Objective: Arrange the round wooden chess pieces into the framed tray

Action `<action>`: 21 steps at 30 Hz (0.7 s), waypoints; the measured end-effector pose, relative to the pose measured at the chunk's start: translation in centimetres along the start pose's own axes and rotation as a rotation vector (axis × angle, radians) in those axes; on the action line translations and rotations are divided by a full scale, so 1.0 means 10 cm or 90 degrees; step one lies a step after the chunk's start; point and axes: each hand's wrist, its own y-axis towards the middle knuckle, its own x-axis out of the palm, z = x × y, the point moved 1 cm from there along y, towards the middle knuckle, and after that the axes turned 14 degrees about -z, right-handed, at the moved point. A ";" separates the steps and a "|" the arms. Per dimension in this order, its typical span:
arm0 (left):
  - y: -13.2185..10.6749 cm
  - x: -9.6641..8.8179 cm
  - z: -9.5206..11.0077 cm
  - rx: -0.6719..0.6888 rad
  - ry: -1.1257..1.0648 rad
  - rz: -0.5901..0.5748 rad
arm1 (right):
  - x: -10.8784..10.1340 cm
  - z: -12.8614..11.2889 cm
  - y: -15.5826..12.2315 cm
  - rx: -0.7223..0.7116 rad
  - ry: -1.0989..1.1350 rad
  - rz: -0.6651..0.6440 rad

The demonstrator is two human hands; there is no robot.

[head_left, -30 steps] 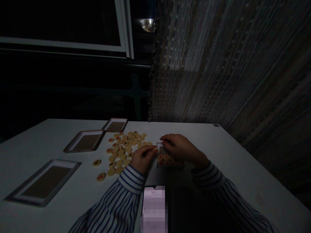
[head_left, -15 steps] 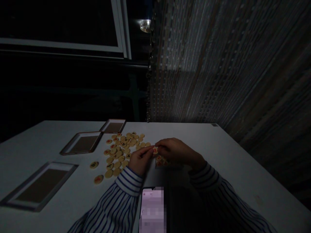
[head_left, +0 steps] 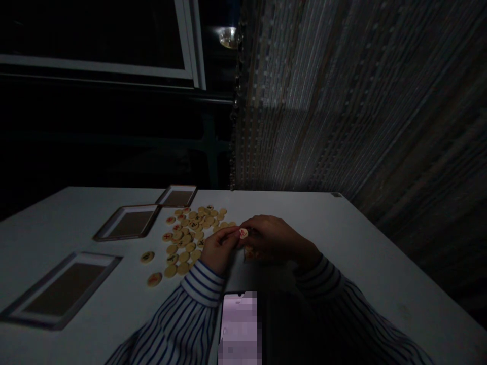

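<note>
A round Chinese chess piece (head_left: 243,233) with a red character is held up between my two hands. My left hand (head_left: 219,248) pinches its left edge between thumb and fingertips. From the other side, the curled fingers of my right hand (head_left: 276,236) close on the piece, partly hidden behind the hand. Under my right hand lies a small tray (head_left: 245,259) with red-marked pieces (head_left: 250,252) in it, mostly covered by the hand. Left of my hands spreads a loose heap of wooden chess pieces (head_left: 184,257), some showing red or black characters, others blank side up.
Three shallow framed trays, near (head_left: 61,286), middle (head_left: 131,223) and far (head_left: 177,196), run along the table's left side. Two pieces (head_left: 147,257) (head_left: 154,279) lie apart from the heap. A lit phone (head_left: 239,324) lies in front of me. A string curtain (head_left: 304,101) hangs behind the white table (head_left: 365,284).
The held piece has turned, so its red character sits at a different angle and its face looks brighter. My hands stay in nearly the same place.
</note>
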 end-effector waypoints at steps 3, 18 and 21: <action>0.00 0.01 0.03 -0.007 -0.019 0.003 | 0.00 -0.01 0.01 -0.008 -0.009 0.006; -0.02 0.03 0.04 -0.016 -0.051 0.005 | 0.04 0.03 0.01 0.004 -0.052 -0.014; -0.02 0.03 0.04 -0.014 -0.005 -0.004 | 0.04 0.04 0.01 0.009 -0.061 -0.019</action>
